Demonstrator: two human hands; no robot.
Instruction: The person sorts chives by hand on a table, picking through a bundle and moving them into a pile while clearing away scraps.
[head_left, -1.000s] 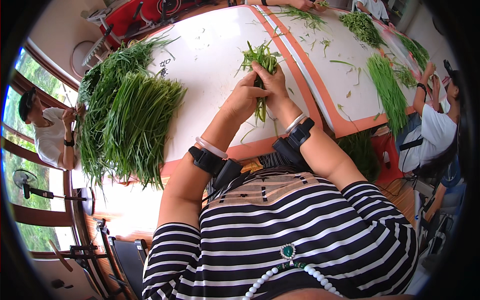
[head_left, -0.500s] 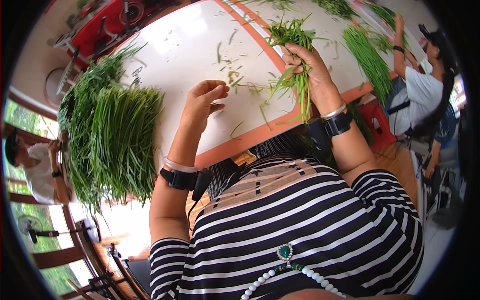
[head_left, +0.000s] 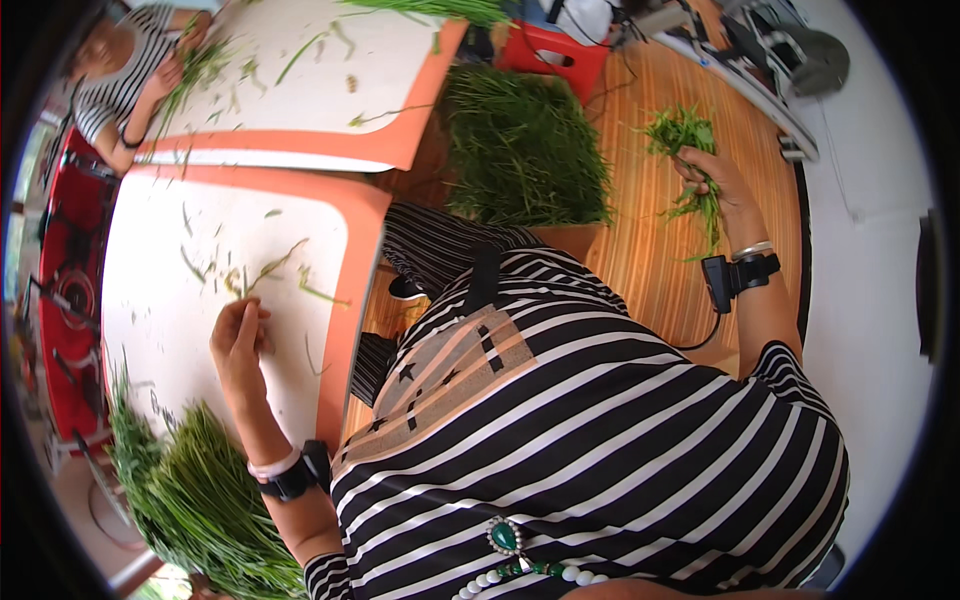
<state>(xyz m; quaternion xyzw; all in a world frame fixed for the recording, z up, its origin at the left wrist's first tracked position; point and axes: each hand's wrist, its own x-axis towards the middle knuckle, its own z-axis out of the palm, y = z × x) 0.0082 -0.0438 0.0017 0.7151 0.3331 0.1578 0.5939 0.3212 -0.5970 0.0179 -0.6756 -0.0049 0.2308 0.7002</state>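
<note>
One beaded necklace (head_left: pixel 550 570) with a green pendant (head_left: pixel 505 537) lay nearest, over a black-and-white striped shirt (head_left: pixel 600 400). At lower left, a large pile of green stalks (head_left: pixel 210 490) rested on the near white table (head_left: pixel 160 270), which had an orange border. The left hand (head_left: pixel 239 345) was over that table, beyond the pile; its fingers were curled, thumb and forefinger close together. Whether they pinched a stem could not be determined. Loose stem scraps (head_left: pixel 322 294) lay on the white surface just beyond the fingertips. The right hand (head_left: pixel 725 185) was raised well apart, out to the right of the body and over the wooden floor (head_left: pixel 650 280). Its fingers were wrapped around a bunch of leafy greens (head_left: pixel 680 130), pressing it into the palm; leaves stood out above the grip and stems hung below. Farther out, between the two hands, a dense mass of dark greens (head_left: pixel 525 150) sat beside the table. A red stool (head_left: pixel 530 50) was beyond it. Across a second white table (head_left: pixel 310 90), at upper left, a person in a striped top (head_left: pixel 110 95) had thin green stalks at the hands.
</note>
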